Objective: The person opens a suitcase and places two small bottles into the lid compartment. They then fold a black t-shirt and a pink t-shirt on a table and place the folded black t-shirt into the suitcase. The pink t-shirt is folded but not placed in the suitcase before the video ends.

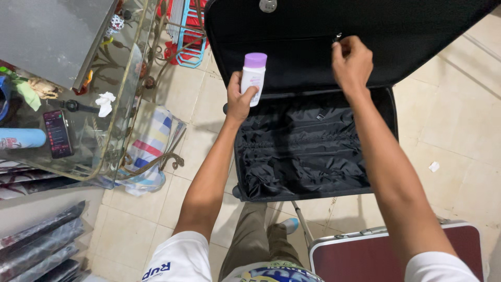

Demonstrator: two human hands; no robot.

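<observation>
A black suitcase [302,151] lies open on the tiled floor, its lid [313,36] standing up at the far side. My left hand [239,99] holds a white bottle with a purple cap [253,75] upright in front of the lid. At the upper part of the lid, my right hand [352,62] pinches a small metal zipper pull [337,37]. The suitcase's black lining is crumpled, with nothing visible inside.
A glass table [112,136] with a curled metal frame stands at left, bearing a phone [57,133], a blue can [21,138] and a white tissue [105,103]. A striped cloth [151,146] lies under it. A maroon folding case [386,256] sits near my right.
</observation>
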